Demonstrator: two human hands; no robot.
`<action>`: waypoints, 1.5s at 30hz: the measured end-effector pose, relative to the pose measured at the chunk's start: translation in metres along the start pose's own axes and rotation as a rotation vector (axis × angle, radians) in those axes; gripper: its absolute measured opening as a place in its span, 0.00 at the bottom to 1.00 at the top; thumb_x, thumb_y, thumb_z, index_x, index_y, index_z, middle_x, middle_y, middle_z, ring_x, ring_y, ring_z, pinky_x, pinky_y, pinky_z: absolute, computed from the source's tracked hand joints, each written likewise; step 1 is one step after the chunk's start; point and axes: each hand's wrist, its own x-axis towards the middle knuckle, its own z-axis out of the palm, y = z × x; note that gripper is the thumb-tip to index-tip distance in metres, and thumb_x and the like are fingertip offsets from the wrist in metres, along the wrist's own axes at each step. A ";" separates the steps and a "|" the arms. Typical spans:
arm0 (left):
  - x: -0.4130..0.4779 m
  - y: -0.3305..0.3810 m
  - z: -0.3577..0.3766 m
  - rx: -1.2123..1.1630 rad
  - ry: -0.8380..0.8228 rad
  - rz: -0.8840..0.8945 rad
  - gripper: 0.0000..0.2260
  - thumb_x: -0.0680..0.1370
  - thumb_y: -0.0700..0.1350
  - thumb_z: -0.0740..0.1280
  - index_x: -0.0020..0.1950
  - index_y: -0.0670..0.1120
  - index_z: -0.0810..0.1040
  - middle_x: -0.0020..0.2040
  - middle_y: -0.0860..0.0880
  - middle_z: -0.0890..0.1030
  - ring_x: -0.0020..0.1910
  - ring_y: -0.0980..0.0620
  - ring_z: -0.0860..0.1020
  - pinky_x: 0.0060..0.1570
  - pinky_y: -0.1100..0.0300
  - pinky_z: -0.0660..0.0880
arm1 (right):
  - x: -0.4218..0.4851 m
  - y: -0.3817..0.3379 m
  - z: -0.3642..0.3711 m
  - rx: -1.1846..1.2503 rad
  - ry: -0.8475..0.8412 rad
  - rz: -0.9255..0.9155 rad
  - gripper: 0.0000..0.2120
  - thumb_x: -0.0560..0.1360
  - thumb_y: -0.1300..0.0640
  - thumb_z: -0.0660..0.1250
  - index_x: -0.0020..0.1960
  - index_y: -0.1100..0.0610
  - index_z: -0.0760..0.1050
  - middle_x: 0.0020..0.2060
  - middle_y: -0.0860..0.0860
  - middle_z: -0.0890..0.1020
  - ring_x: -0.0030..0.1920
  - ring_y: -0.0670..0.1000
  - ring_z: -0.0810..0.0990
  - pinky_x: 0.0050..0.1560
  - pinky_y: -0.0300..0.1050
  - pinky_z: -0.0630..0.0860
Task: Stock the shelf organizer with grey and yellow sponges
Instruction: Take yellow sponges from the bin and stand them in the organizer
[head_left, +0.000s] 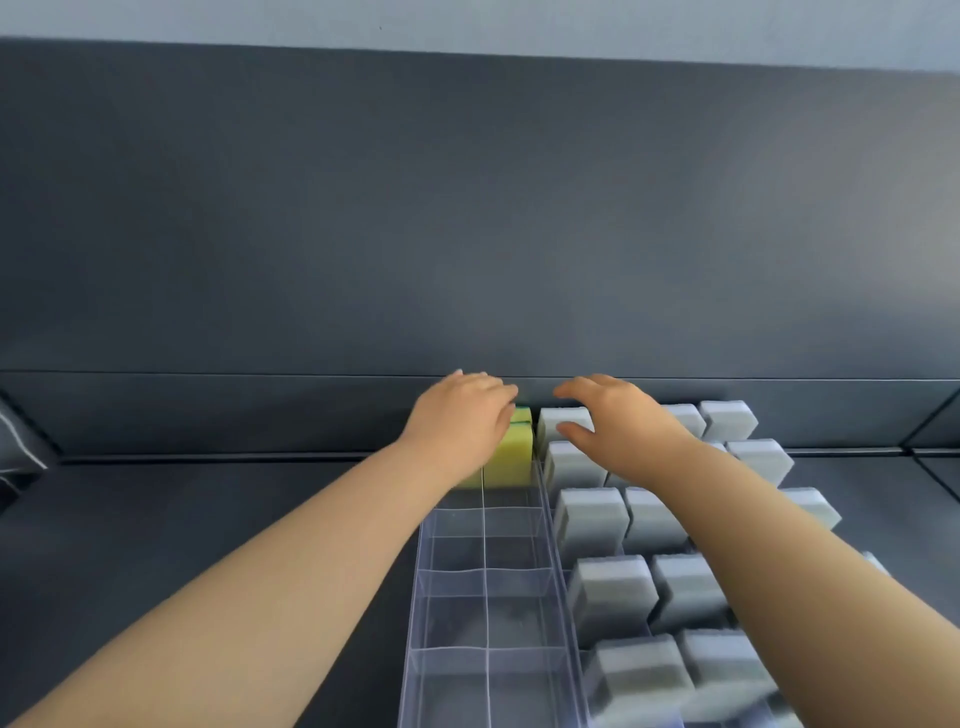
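Observation:
A clear plastic shelf organizer (485, 577) with divided cells runs away from me on the dark shelf. Yellow sponges (511, 449) stand upright in its far cells. My left hand (460, 421) rests on top of them, fingers curled over the far edge; how firmly it holds them I cannot tell. To the right, several grey sponges (610, 592) stand upright in rows. My right hand (615, 418) hovers over the farthest grey sponges with fingers apart, holding nothing.
The dark grey shelf (208, 519) has a tall back panel (467, 234) just behind the hands. A dark object (18, 447) sits at the far left edge. The near organizer cells hold nothing.

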 end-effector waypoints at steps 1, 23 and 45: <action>-0.002 0.000 -0.012 0.016 0.094 0.013 0.10 0.78 0.43 0.62 0.55 0.44 0.80 0.52 0.46 0.82 0.55 0.45 0.78 0.62 0.49 0.68 | -0.002 -0.002 -0.004 0.005 0.029 -0.018 0.20 0.77 0.51 0.61 0.68 0.52 0.67 0.63 0.50 0.73 0.61 0.51 0.72 0.58 0.46 0.71; -0.187 0.058 -0.045 0.088 0.084 -0.101 0.16 0.75 0.51 0.60 0.57 0.49 0.81 0.47 0.54 0.83 0.44 0.53 0.81 0.43 0.58 0.78 | -0.148 -0.066 0.028 0.148 0.181 -0.153 0.21 0.76 0.46 0.61 0.68 0.51 0.68 0.66 0.47 0.72 0.67 0.48 0.67 0.64 0.38 0.63; -0.255 0.204 -0.005 -0.225 -0.028 0.264 0.19 0.74 0.53 0.58 0.58 0.49 0.80 0.49 0.53 0.82 0.46 0.53 0.80 0.44 0.59 0.77 | -0.406 -0.017 0.051 0.190 0.337 0.553 0.19 0.74 0.48 0.65 0.64 0.49 0.72 0.63 0.42 0.73 0.66 0.46 0.68 0.62 0.36 0.63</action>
